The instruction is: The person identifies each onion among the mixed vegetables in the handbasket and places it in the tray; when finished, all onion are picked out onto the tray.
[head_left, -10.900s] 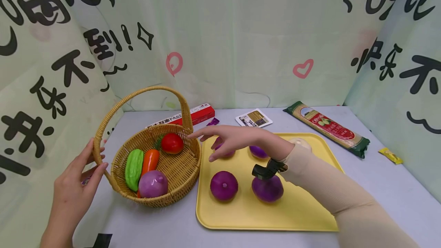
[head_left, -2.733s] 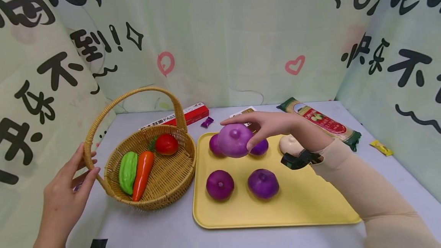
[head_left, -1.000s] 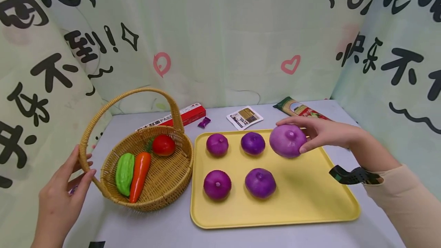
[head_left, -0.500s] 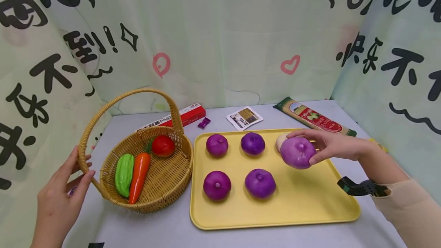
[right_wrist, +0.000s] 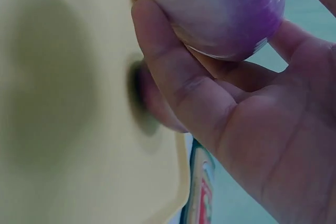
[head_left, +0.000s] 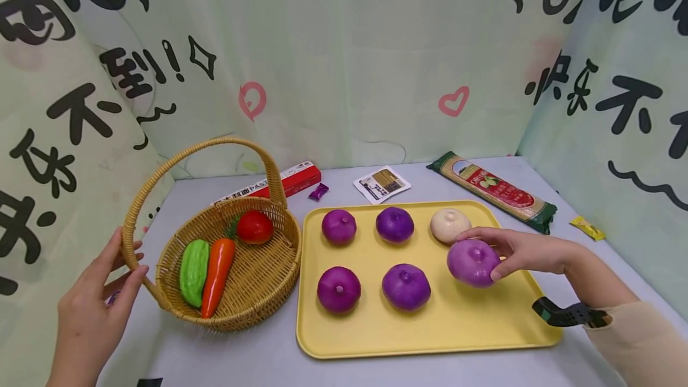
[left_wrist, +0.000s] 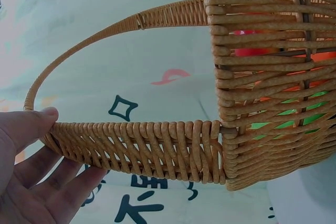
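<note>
My right hand (head_left: 510,251) grips a purple onion (head_left: 473,263) (right_wrist: 215,9) low over the right part of the yellow tray (head_left: 462,333), just in front of a pale onion (head_left: 449,224). Several more purple onions (head_left: 339,288) lie on the tray in two rows. My left hand (head_left: 102,297) (left_wrist: 31,182) holds the near end of the handle of the wicker basket (head_left: 252,297) (left_wrist: 152,150), thumb on the weave. In the basket lie a green gourd (head_left: 194,264), a carrot (head_left: 217,275) and a tomato (head_left: 255,226).
Behind the tray lie a red pasta box (head_left: 285,181), a small purple wrapper (head_left: 318,191), a white card (head_left: 381,183) and a long spaghetti pack (head_left: 491,190). A yellow sachet (head_left: 587,227) sits at the far right. Printed cloth walls close in three sides.
My right hand has carried the purple onion from the basket across the tray to the right and lowered it toward the tray's front right. The left hand has stayed on the basket handle.
</note>
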{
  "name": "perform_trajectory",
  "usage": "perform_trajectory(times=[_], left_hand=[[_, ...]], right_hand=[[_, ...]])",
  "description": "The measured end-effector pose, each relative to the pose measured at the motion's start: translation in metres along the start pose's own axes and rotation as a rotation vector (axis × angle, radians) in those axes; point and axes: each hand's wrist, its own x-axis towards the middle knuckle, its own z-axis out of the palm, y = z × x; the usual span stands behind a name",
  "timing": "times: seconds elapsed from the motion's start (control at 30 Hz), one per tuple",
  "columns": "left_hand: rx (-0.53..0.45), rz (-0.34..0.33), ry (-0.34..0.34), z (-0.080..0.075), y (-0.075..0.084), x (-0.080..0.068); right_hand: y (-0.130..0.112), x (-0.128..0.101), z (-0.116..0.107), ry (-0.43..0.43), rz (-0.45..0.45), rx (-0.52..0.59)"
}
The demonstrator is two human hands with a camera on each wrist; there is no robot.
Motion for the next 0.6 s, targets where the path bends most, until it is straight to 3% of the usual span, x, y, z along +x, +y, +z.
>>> perform_trajectory(times=[0.6], left_hand=[[-0.006,0.01,0.005,0.0,0.0,-0.001]], right_hand=[[0.03,-0.004,0.008,-0.009,0.108,-0.056]])
